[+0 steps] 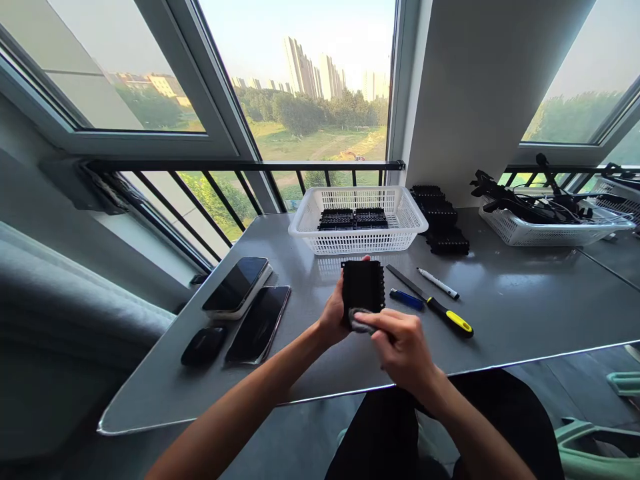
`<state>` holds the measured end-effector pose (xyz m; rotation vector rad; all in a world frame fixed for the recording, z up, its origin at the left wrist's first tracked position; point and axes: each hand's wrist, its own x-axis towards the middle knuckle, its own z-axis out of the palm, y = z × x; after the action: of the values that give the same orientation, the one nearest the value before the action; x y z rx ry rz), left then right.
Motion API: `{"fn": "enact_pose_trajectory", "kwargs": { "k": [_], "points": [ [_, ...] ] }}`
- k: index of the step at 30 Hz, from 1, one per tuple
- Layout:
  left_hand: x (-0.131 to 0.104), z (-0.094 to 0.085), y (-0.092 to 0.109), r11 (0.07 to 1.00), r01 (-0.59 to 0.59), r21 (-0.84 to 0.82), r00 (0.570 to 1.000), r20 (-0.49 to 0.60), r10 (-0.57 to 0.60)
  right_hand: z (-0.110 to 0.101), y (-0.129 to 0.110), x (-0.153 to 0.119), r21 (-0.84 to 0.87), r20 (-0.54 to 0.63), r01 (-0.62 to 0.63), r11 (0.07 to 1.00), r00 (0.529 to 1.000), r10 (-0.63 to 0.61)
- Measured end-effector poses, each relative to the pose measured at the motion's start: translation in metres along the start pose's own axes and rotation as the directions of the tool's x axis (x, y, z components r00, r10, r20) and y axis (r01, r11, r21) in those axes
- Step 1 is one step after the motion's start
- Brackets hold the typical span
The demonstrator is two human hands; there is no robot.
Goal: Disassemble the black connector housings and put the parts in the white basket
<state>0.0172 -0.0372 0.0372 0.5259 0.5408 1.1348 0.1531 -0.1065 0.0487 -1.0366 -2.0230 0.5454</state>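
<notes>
My left hand grips a flat black plastic part with toothed side edges by its left side, holding it tilted up over the table. My right hand presses a small wad of grey fibrous material, like steel wool, against the part's lower edge with its fingers closed. Just right of the part lie a blue utility-knife-like tool, a flat file with a black and yellow handle, and a white marker.
A white plastic basket holding similar black parts stands behind my hands. More black parts are stacked beside it. Two phones and a black case lie left. Another basket with black pieces stands right. The table edge runs before my legs.
</notes>
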Motion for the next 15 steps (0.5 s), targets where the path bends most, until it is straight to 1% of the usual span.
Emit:
{"fn": "enact_pose_trajectory", "kwargs": {
  "k": [2,3,4,5,8,10,13,15],
  "points": [
    [-0.001,0.001,-0.005,0.999,0.028,0.027,1.000,0.008,-0.028,-0.007,0.002,0.002,0.076,-0.139,-0.024,0.997,0.990,0.034],
    [-0.003,0.001,-0.008,0.998,0.047,0.047,0.999,0.020,-0.048,-0.009,0.004,0.004,0.079,-0.190,-0.041,0.996,0.980,0.056],
    [-0.004,0.001,-0.012,0.995,0.073,0.069,0.996,0.038,-0.075,-0.010,0.007,0.005,0.065,-0.220,-0.059,0.996,0.973,0.072],
    [-0.006,0.002,-0.015,0.991,0.102,0.089,0.993,0.056,-0.107,-0.010,0.009,0.007,0.037,-0.225,-0.071,0.997,0.971,0.078],
    [-0.008,0.002,-0.022,0.976,0.170,0.136,0.980,0.079,-0.181,-0.002,0.015,0.009,-0.100,-0.158,-0.083,0.992,0.985,0.067],
    [-0.007,0.001,-0.021,0.976,0.173,0.131,0.982,0.053,-0.181,0.005,0.017,0.009,-0.174,-0.084,-0.078,0.982,0.994,0.064],
    [-0.002,-0.002,-0.015,0.992,0.113,0.060,0.993,-0.025,-0.112,0.009,0.014,0.007,-0.173,0.025,-0.061,0.983,0.997,0.066],
    [0.001,-0.005,-0.010,0.993,0.100,0.057,0.992,-0.078,-0.096,0.005,0.011,0.006,-0.128,0.071,-0.057,0.990,0.995,0.067]
  ]
}}
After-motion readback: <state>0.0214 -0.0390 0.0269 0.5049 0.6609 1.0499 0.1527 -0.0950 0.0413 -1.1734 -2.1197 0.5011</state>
